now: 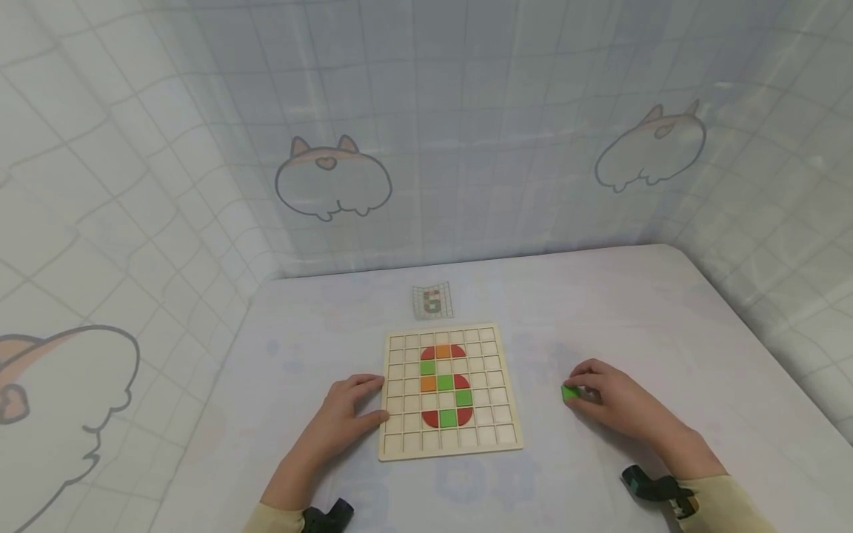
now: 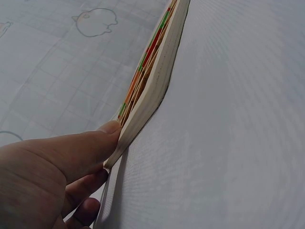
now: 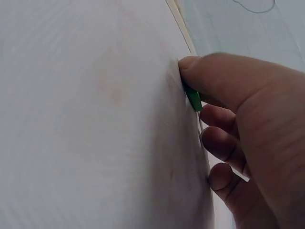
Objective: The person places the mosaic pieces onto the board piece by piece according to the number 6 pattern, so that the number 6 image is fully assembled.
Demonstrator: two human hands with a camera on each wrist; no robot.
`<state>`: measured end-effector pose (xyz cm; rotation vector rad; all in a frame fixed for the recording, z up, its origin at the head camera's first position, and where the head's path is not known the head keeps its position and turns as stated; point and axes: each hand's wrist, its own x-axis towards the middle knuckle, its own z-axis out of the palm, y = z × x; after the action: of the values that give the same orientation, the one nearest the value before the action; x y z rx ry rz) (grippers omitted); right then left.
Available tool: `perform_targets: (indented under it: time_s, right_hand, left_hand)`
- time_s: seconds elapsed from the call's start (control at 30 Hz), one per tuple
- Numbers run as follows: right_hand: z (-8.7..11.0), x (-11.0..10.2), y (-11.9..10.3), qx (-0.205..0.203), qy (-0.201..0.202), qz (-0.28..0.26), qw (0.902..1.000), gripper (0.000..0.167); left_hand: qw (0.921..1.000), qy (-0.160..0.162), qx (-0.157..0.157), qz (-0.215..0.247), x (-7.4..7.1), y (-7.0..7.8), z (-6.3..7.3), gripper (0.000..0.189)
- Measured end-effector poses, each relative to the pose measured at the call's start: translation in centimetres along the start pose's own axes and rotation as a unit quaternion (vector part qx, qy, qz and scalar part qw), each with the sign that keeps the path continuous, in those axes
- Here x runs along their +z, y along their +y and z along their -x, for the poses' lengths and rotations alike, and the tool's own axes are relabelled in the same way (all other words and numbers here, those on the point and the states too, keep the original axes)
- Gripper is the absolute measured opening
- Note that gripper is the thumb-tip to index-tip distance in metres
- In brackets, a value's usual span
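A wooden grid board [image 1: 406, 444] lies flat on the table, with red rounded tiles, orange square tiles and green square tiles [image 1: 445, 383] in its middle columns. My left hand [image 1: 346, 414] rests against the board's left edge, thumb and fingers spread apart along it. In the left wrist view, the left thumb [image 2: 95, 145] touches the board's side [image 2: 150, 93]. To the right of the board, my right hand [image 1: 616, 400] pinches a green tile [image 1: 569, 392] close to the tabletop. The right wrist view shows this green tile [image 3: 193, 98] by the thumb, partly covered.
A small card [image 1: 432, 301] printed with a grid and a coloured figure lies behind the board. The table [image 1: 320, 318] has a pale cloth, and tiled-pattern curtains [image 1: 466, 148] enclose its back and sides. Each wrist carries a black device [image 1: 656, 485].
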<state>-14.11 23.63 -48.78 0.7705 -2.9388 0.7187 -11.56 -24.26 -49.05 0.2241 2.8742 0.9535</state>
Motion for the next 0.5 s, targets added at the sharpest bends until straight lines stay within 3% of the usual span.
perform_targets:
  time_s: [0.3, 0.5]
  right_hand:
    - [-0.5, -0.1, -0.7, 0.024, -0.006, 0.005, 0.9997, 0.019]
    - [-1.7, -0.1, -1.8, -0.016, 0.020, -0.008, 0.9996, 0.018]
  left_hand:
    - [1.0000, 0.002, 0.003, 0.004, -0.1, 0.0, 0.0, 0.062]
    - [0.9999, -0.001, -0.001, 0.010, -0.2, 0.2, 0.1, 0.063]
